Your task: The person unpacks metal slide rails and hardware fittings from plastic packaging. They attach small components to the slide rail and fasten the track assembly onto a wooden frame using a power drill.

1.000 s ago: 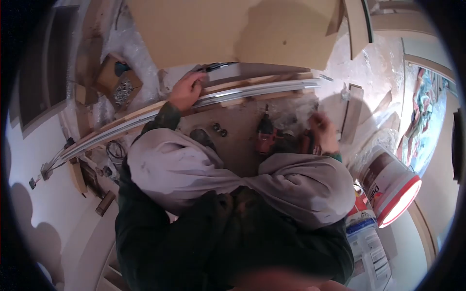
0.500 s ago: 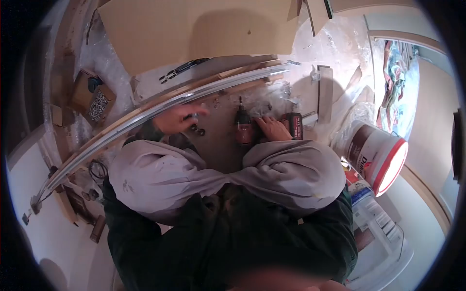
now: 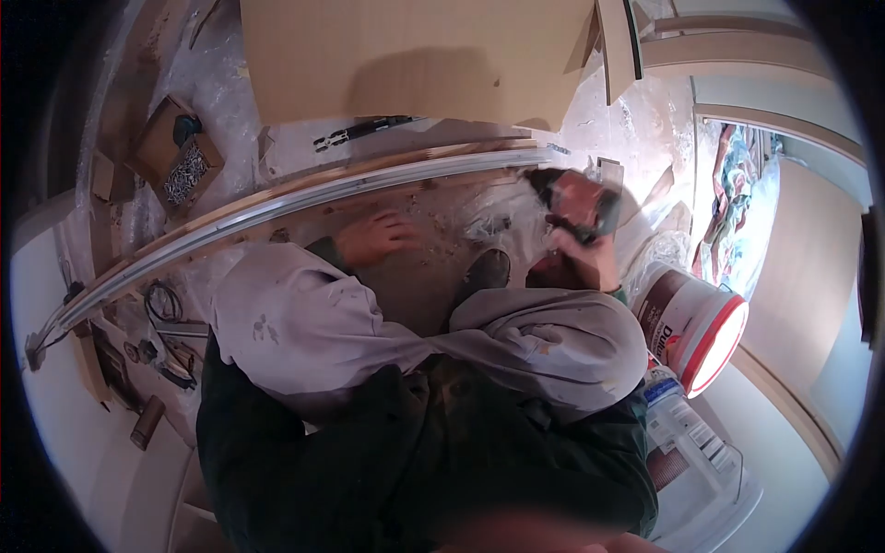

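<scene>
My right hand (image 3: 592,260) is wrapped round the grip of a red and black cordless drill (image 3: 579,201), lifted beside my right knee. The drill is slightly blurred, and its front end points up and left toward the end of a long metal rail (image 3: 304,191). My left hand (image 3: 376,238) is over the floor by my left knee, palm down with its fingers stretched out. I see nothing in it. The rail lies across in front of me along wooden strips.
A large cardboard sheet (image 3: 415,55) lies ahead. At left is a cardboard box of screws (image 3: 187,175). A paint bucket (image 3: 682,318) and a clear plastic tub (image 3: 710,470) stand at right. Crumpled plastic film (image 3: 498,217) lies near the rail. Black hardware (image 3: 364,132) lies beyond it.
My right hand has picked up the drill from the floor and raised it to the right. My left hand has moved right and down, its fingers now stretched out. The view has shifted slightly.
</scene>
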Action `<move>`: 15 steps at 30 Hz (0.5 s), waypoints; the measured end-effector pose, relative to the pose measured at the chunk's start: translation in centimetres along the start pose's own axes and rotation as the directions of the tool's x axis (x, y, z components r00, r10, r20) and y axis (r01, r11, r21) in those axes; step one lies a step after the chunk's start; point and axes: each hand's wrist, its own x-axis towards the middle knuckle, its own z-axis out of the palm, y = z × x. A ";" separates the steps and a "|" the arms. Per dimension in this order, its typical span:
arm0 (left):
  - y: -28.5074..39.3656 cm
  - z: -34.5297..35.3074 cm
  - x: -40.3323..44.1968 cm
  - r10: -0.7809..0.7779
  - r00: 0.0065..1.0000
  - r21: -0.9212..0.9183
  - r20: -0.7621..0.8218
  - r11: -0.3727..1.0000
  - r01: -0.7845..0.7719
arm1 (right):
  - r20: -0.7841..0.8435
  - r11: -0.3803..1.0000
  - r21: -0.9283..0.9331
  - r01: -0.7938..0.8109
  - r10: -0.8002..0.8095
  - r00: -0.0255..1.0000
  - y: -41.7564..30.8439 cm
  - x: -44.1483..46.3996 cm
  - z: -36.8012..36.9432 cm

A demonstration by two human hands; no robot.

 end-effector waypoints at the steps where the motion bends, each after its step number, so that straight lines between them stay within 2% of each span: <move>1: 0.1 -1.3 0.7 0.001 1.000 -0.003 -0.002 1.000 -0.001 | -0.033 0.991 -0.109 0.078 -0.082 0.996 0.9 1.1 -1.2; 3: -0.3 -4.7 2.1 0.134 0.981 0.248 -0.137 0.964 -0.097 | -0.093 0.978 -0.169 0.119 -0.136 0.986 0.8 3.0 -1.6; 4: -0.5 -6.0 2.4 0.132 0.981 0.247 -0.141 0.964 -0.095 | -0.062 0.999 -0.025 -0.038 0.037 0.997 0.1 3.5 -1.7; 5: -0.7 -7.1 2.7 0.004 0.976 0.290 -0.218 0.955 0.061 | -0.004 0.974 0.109 -0.200 0.202 0.979 -0.4 4.1 -1.7; 6: -0.9 -8.0 2.9 -0.122 0.946 0.316 -0.299 0.923 0.219 | -0.034 0.986 0.065 -0.153 0.156 0.987 0.0 4.5 -1.2; 7: -1.1 -8.6 2.8 -0.129 0.944 0.311 -0.305 0.923 0.227 | -0.028 0.986 0.057 -0.156 0.157 0.987 0.6 4.8 -1.0; 9: -1.6 -9.6 2.6 -0.467 0.850 0.197 -0.243 0.835 0.514 | -0.101 0.973 -0.176 -0.150 0.134 0.986 1.6 5.5 -0.5; 10: -1.6 -9.9 2.7 -0.473 0.845 0.192 -0.249 0.831 0.522 | -0.108 0.975 -0.210 -0.075 0.054 0.993 1.0 5.5 -0.1; 11: -1.5 -9.9 2.8 -0.567 0.808 0.167 -0.159 0.791 0.588 | -0.099 0.973 -0.215 -0.077 0.057 0.993 0.9 5.8 -0.2; 12: -1.3 -10.0 3.0 -0.647 0.760 0.149 -0.060 0.747 0.648 | -0.107 0.949 -0.303 -0.087 0.057 0.993 1.0 5.9 -0.4; 13: -1.3 -10.2 3.1 -0.647 0.760 0.145 -0.056 0.748 0.648 | -0.118 0.918 -0.386 -0.097 0.055 0.991 0.8 5.9 -0.4; 15: -1.3 -10.4 3.2 -0.671 0.742 0.137 0.007 0.735 0.664 | -0.114 0.927 -0.364 -0.090 0.051 0.992 -0.2 5.5 -0.2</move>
